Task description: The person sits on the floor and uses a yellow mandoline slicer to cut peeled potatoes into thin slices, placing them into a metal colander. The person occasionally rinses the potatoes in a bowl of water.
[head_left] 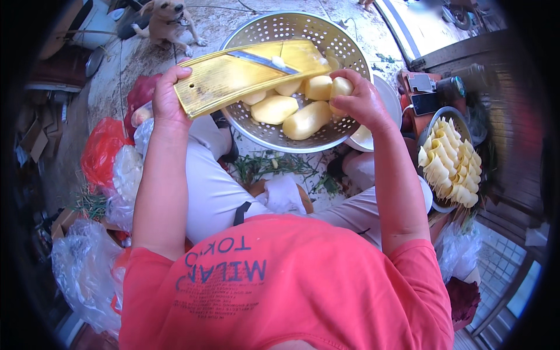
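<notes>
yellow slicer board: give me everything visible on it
The yellow slicer board is a long, flat mandoline, plastic by its look, with a slanted metal blade set across its middle. The left hand grips its near end, holding it tilted over the metal colander. The right hand presses a peeled potato at its far end.

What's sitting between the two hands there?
In the head view, the yellow slicer board spans from the left hand toward the right hand, over peeled potatoes in the metal colander.
</notes>
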{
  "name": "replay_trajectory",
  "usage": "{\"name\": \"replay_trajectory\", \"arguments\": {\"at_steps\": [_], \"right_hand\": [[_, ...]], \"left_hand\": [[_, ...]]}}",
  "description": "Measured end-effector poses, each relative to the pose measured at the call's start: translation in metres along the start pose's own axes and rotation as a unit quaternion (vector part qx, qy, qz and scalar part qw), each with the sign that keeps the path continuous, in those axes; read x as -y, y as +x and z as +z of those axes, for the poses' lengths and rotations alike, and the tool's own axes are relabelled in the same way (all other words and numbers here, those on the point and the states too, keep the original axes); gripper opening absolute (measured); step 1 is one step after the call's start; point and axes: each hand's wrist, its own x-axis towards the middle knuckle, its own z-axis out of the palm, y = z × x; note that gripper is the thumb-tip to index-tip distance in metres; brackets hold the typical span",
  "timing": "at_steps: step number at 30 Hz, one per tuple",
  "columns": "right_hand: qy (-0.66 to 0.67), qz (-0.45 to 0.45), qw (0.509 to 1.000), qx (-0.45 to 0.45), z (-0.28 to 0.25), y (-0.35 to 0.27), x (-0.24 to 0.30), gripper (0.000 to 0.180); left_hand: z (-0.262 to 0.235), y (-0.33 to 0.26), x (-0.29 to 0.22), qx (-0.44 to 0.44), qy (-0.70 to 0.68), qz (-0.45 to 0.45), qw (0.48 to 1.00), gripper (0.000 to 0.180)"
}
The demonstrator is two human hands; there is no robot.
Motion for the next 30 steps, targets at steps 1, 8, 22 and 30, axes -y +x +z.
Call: {"name": "replay_trajectory", "arguments": {"at_steps": [1, 8, 22, 30], "right_hand": [[-0.057, -0.012, 0.998, -0.021, 0.006, 0.000, 0.000, 0.057], [-0.275, -0.126, 0.952, -0.038, 0.026, -0.003, 0.031, 0.045], [-0.532, -0.203, 0.822, -0.020, 0.098, 0.056, 0.031, 0.037], [-0.363, -0.211, 0.907, -0.019, 0.064, 0.053, 0.020, 0.065]], "left_hand": [[0.004, 0.000, 0.000, -0.035, 0.007, 0.022, 0.999, 0.039], [0.003, -0.012, -0.016, -0.025, -0.021, 0.034, 0.999, 0.040], [0.001, -0.017, -0.023, -0.018, -0.075, 0.086, 0.993, 0.035], [-0.001, -0.016, -0.022, -0.027, -0.085, 0.086, 0.992, 0.036]]}}
